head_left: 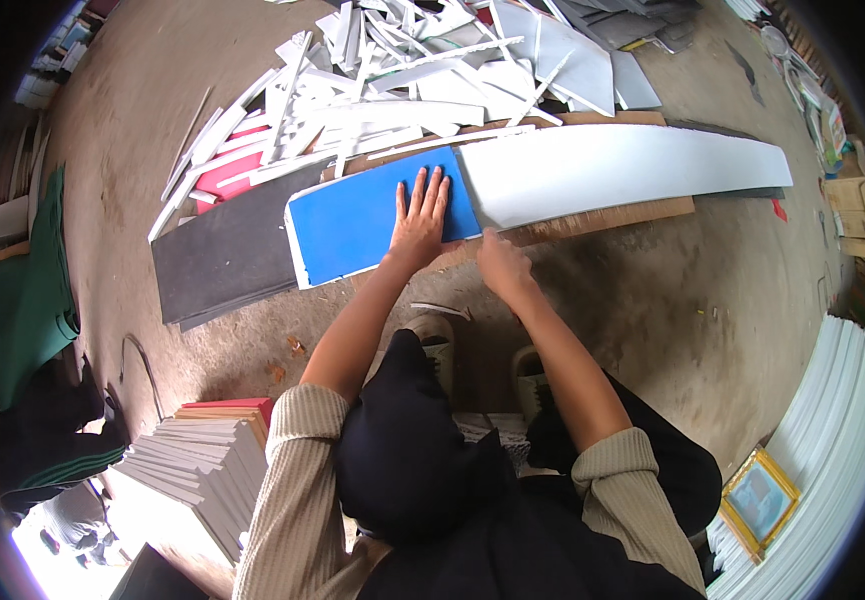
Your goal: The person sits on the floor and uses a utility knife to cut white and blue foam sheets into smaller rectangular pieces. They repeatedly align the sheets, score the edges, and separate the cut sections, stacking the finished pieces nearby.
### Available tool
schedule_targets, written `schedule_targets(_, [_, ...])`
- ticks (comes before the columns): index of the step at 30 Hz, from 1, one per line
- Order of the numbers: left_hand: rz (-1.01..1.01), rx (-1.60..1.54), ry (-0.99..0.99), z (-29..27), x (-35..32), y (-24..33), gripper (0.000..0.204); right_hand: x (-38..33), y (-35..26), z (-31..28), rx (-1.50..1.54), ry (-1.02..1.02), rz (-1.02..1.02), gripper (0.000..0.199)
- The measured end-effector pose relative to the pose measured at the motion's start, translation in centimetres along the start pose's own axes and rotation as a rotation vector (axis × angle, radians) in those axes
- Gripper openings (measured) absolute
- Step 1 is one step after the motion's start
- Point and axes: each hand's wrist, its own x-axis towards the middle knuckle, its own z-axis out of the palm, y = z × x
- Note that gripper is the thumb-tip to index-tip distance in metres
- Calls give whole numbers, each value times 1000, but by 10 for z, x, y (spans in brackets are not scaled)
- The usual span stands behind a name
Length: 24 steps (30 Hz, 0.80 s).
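Pressing our left hand (421,218) flat, fingers spread, on the blue sheet (358,222), we curl our right hand (501,262) at its near edge; what it grips, we cannot tell. The sheet lies on a wooden board (593,218) beside a long white sheet (623,170).

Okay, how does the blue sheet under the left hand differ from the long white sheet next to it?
The blue sheet is short and roughly rectangular; the white sheet is much longer and tapers toward its far right end. The left hand lies flat on the blue sheet, fingers spread, while no hand rests on the white sheet; the right hand is closed at the near edge where the two meet. Both lie flat, end to end, on a brown board on the floor.
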Motion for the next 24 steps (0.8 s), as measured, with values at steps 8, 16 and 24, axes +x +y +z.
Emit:
schedule_targets(8, [10,20,44,3,-1,-3,102,-31,11,18,8,4,2,24])
schedule_targets(16, [-124,-119,91,-3,5,12,106,-18,28,-34,-43,-35,-88,25])
schedule_targets(24, [-209,-160,74,-5,17,21,73,75,13,-46,13,355,-66,26])
